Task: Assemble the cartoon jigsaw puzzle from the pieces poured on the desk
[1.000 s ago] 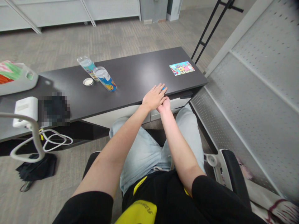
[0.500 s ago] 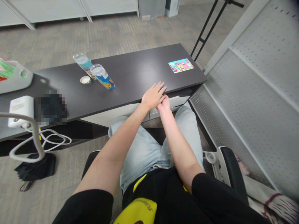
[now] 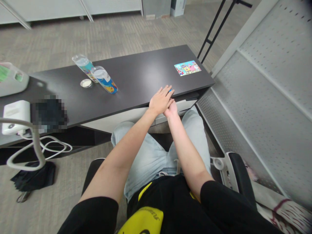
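My left hand (image 3: 161, 100) lies palm down across my right hand at the front edge of the dark table (image 3: 136, 70). Its fingers are stretched out and slightly apart. Underneath, my right hand (image 3: 171, 109) shows only its wrist side and thumb area; its fingers are covered. A small bright blue thing (image 3: 170, 90) peeks out by the left fingertips, too little of it visible to name. Beyond the hands, to the right, a colourful cartoon picture card (image 3: 187, 68) lies flat on the tabletop.
Two clear cylinders with cartoon labels, one nearer (image 3: 105, 80) and one behind (image 3: 84, 65), stand left of the hands beside a small round tin (image 3: 86, 83). Farther left are a white charger (image 3: 16, 113) with a cable and a white basket (image 3: 16, 83). A perforated panel (image 3: 268, 97) rises at right.
Both hands keep the same pose, left over right. The view has shifted slightly, so the table items appear a little farther left.
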Tool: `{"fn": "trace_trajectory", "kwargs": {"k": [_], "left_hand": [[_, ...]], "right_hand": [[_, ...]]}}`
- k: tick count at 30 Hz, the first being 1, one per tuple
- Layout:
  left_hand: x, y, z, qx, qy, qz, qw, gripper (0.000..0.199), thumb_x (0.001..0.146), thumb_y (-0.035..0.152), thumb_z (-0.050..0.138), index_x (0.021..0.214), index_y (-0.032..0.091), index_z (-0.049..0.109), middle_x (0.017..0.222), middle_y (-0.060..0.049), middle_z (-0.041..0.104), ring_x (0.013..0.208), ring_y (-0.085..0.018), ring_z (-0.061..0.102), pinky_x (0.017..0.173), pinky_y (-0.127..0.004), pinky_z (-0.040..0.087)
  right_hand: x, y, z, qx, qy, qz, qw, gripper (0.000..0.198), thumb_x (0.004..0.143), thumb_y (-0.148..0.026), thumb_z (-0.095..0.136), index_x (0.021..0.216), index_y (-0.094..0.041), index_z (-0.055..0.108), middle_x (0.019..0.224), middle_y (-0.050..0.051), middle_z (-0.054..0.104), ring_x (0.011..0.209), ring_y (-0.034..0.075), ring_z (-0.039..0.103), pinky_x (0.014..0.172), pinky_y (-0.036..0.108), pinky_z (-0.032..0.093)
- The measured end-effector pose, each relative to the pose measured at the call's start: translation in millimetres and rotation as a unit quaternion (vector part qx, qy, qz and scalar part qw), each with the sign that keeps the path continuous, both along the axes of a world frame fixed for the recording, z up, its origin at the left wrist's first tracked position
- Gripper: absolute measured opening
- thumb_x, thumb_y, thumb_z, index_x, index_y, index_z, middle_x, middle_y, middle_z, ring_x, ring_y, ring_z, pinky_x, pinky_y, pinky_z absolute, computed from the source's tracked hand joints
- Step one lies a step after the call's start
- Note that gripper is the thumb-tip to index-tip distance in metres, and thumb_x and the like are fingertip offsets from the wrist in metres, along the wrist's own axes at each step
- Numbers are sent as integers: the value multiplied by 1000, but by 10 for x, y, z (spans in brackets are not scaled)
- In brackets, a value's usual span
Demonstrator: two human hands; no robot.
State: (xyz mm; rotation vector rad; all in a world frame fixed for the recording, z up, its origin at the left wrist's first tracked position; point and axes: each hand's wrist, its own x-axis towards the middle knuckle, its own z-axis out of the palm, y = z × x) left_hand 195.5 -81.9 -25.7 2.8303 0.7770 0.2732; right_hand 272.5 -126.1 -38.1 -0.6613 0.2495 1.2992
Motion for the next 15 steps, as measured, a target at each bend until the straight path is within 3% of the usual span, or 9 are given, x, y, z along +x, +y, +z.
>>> {"fn": "trace_trajectory", "kwargs": {"k": [3,9,15], "left_hand": [[51,-40,-28,-3,-17,12,1000,69,129,36,46,191,8,58,208,-23,47,199,-37,39,168,-65,30],[118,-113,-28,-7,-22,30,999,70,128,30,39,192,6,56,209,-22,46,200,-35,39,169,-62,29],[127,-127,-37,-10,-29,29,999,69,127,26,40,190,7,58,207,-21,49,199,-34,41,168,-61,31]], "right_hand": [[31,-47,29,-2,12,2,1000,54,123,-17,31,139,-29,81,118,1,98,162,5,79,137,29,65],[105,-121,30,7,25,6,1000,59,125,-10,26,142,-27,80,115,0,98,157,5,83,135,33,69],[140,-104,-49,12,31,3,999,53,128,-17,29,139,-27,80,114,2,97,152,6,86,123,26,73]]}}
